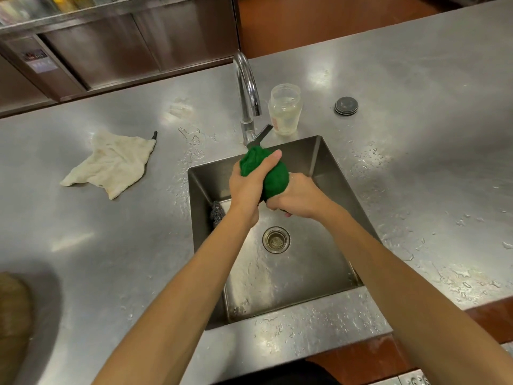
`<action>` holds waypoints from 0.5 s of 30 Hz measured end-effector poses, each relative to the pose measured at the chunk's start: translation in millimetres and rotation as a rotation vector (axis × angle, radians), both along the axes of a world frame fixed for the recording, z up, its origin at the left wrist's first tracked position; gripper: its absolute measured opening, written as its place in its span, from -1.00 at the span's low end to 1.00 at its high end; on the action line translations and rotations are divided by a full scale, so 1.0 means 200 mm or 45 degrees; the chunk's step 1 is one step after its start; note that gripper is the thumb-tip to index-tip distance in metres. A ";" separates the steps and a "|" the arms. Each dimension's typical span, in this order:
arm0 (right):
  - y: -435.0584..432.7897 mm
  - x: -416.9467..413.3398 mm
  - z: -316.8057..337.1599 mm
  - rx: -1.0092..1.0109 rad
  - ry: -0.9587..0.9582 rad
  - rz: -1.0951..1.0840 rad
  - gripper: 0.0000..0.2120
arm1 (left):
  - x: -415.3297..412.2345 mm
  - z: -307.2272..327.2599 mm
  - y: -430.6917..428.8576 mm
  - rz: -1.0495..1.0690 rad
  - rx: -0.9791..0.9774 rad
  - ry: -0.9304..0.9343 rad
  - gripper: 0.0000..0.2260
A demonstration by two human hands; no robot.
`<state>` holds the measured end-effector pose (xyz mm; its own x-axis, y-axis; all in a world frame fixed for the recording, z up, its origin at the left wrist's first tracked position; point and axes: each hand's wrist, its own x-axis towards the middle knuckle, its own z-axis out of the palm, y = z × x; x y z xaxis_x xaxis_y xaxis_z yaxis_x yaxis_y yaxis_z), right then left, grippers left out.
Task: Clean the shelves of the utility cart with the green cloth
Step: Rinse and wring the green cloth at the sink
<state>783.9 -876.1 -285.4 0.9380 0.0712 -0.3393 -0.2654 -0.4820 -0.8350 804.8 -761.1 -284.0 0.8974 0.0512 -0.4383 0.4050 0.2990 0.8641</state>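
Currently, the green cloth [277, 177] is held bunched into a tight wad above the sink [327, 173], just in front of the faucet [245, 87]. It is gripped by both hands: the left hand [249, 186] is wrapped round its upper part, with the thumb laid across the top, and the right hand [301, 198] is curled round its lower end. A dark scouring pad [217, 213] is seen against the sink's left wall, and a drain [276, 239] is set in the basin floor. On the wet steel tabletop [111, 245], a clear open-topped jar [285, 109] is stood just beside the faucet, a dark round lid [346, 106] is laid to its right, and a crumpled beige cloth [111, 165] is spread well to the left.
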 end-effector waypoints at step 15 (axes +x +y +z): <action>0.07 -0.08 -0.08 -0.993 -0.876 -0.318 -0.02 | 0.02 0.14 -0.14 0.144 -0.122 0.304 -0.52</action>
